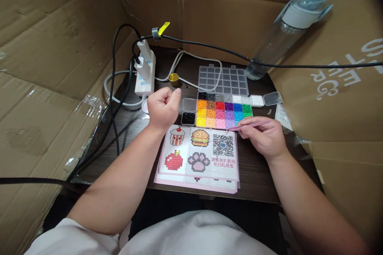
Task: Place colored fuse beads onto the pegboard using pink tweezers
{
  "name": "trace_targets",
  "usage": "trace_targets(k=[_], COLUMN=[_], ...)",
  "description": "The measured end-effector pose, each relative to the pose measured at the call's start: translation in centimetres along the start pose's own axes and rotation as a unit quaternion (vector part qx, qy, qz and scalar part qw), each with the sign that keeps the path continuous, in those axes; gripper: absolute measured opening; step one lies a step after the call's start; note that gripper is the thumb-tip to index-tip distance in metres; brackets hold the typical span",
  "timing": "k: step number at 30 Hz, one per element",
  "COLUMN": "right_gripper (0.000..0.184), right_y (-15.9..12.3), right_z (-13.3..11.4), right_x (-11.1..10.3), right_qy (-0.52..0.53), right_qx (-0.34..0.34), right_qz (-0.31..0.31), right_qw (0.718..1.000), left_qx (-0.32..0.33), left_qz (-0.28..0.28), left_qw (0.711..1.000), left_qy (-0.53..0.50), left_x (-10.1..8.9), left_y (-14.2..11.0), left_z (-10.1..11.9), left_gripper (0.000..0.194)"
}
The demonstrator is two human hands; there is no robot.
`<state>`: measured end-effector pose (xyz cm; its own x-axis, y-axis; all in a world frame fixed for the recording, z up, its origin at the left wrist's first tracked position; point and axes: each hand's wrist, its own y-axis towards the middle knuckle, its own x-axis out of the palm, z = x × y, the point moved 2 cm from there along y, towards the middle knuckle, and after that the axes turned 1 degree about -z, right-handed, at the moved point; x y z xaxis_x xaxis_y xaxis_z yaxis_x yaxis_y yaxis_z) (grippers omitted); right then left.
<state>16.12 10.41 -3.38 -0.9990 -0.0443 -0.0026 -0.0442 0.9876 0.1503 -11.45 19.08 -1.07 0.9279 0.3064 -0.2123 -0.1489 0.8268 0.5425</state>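
My left hand [164, 107] is closed in a fist beside the bead box, thumb on top, and nothing shows sticking out of it. Pink tweezers [257, 124] are pinched in my right hand [263, 135], their tips pointing left over the top edge of the pattern sheet [183, 143]. The sheet shows a cupcake, a burger, a red fruit, a paw and a QR code. A clear pegboard [206, 175] appears to lie over part of it. Just beyond sits a compartment box of coloured beads [220, 113], with a small open box of black beads [188, 118] at its left.
A clear divided lid [224, 80] lies behind the beads. White beads fill a small box [256, 101] at right. Further back stand a gold cup [173, 79], a power strip [145, 73] and a water bottle [278, 44]. A black cable [206, 46] crosses above; cardboard walls surround the table.
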Motion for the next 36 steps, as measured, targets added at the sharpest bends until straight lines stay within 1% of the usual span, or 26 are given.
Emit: trace_targets(k=[3, 10, 13, 21, 28, 31, 36], right_gripper=[0.006, 0.004, 0.004, 0.006, 0.012, 0.014, 0.013], right_y=[-0.1, 0.1, 0.1, -0.2, -0.2, -0.2, -0.1], right_z=[-0.4, -1.3, -1.2, -0.8, -0.2, -0.1, 0.0], right_x=[0.6, 1.0, 1.1, 1.6, 1.7, 1.8, 1.8], right_qy=[-0.054, -0.098, -0.096, -0.076, -0.062, -0.073, -0.088], right_qx=[0.000, -0.015, -0.005, 0.010, 0.045, 0.045, 0.038], right_qz=[-0.036, -0.043, -0.045, -0.092, -0.072, -0.074, -0.084], right_qw=[0.998, 0.994, 0.994, 0.993, 0.994, 0.994, 0.992], left_qx=[0.000, -0.009, -0.008, -0.005, -0.006, -0.007, -0.006], left_qz=[-0.002, 0.002, 0.003, 0.001, 0.002, 0.002, -0.001], left_qw=[1.000, 1.000, 1.000, 1.000, 1.000, 1.000, 1.000], left_qy=[0.001, -0.006, -0.002, -0.009, -0.011, -0.011, -0.013], left_x=[0.0, 0.0, 0.0, 0.1, 0.1, 0.1, 0.0], left_y=[0.0, 0.1, 0.1, 0.0, 0.0, 0.0, 0.0], left_z=[0.0, 0.1, 0.1, 0.0, 0.1, 0.1, 0.1], left_gripper=[0.051, 0.051, 0.050, 0.051, 0.051, 0.051, 0.051])
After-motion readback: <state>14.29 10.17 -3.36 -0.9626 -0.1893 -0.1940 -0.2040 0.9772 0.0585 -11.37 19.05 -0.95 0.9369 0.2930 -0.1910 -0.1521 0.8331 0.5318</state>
